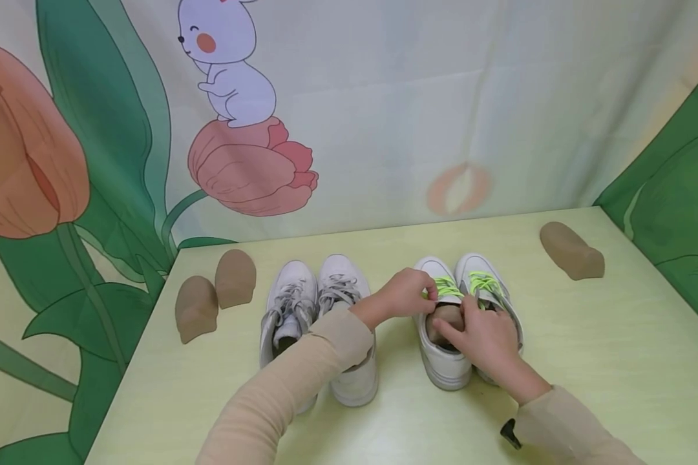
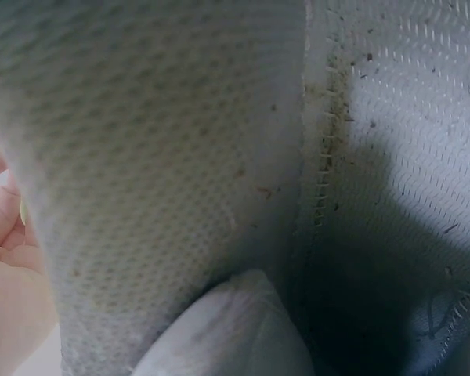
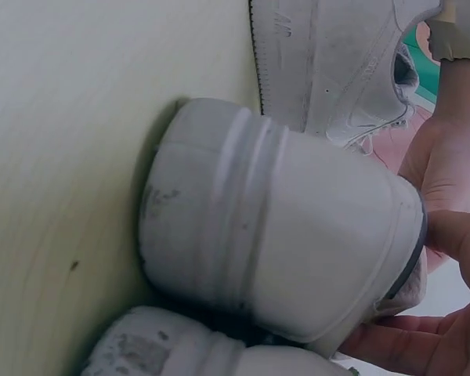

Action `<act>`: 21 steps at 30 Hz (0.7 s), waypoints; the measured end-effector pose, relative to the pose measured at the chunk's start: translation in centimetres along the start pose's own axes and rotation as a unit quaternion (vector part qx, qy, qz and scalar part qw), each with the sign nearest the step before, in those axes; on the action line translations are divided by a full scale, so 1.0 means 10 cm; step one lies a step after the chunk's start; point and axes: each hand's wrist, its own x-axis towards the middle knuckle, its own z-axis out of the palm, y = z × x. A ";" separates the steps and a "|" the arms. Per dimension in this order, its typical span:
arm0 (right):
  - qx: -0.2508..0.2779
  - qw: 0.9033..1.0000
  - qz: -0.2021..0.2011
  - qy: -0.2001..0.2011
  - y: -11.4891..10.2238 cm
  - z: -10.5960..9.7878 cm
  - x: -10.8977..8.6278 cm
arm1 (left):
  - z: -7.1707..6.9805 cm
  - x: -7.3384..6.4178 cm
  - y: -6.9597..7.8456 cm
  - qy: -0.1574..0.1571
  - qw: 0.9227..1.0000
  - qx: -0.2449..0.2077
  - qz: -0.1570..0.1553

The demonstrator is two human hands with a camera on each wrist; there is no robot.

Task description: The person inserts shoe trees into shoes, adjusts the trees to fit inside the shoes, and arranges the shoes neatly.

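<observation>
A white sneaker with neon-green laces (image 1: 449,371) stands beside its mate (image 1: 477,263). A brown toe-shaped shoe insert (image 1: 444,318) sits inside its opening. My left hand (image 1: 404,295) grips the left edge of the collar near the laces with curled fingers; its fingertips are partly hidden. On the other side, my right hand (image 1: 488,336) holds the collar, thumb over the opening and fingers along the outside. In the right wrist view, the sneaker's heel (image 3: 321,235) fills the middle. The left wrist view mostly shows the lining (image 2: 164,172) of another shoe, close up.
A pair of greyish-white lace-up sneakers (image 1: 353,386) stands to the left, under my left forearm. Two brown inserts (image 1: 196,310) (image 1: 235,279) lie at the table's left side; another insert (image 1: 571,250) lies at the back right. A printed curtain (image 1: 372,129) hangs behind the table.
</observation>
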 end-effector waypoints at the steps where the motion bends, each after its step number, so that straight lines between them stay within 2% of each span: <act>1: 0.001 1.000 -0.002 0.005 0.01 0.00 0.00 | 0.00 0.00 0.00 0.001 1.000 -0.001 0.000; 8: -0.001 0.999 -0.013 0.030 0.04 -0.03 -0.07 | -0.01 -0.01 0.02 -0.005 1.000 -0.006 -0.002; 13: 0.009 0.994 -0.065 0.083 0.01 -0.06 -0.09 | -0.03 -0.02 0.02 -0.004 1.000 -0.004 -0.005; 16: 0.030 0.992 -0.095 0.076 -0.02 -0.06 -0.08 | -0.03 -0.02 0.02 -0.005 1.000 -0.005 -0.010; 21: 0.041 0.993 -0.101 0.054 -0.02 -0.01 -0.06 | -0.03 0.00 0.02 -0.011 1.000 -0.008 -0.013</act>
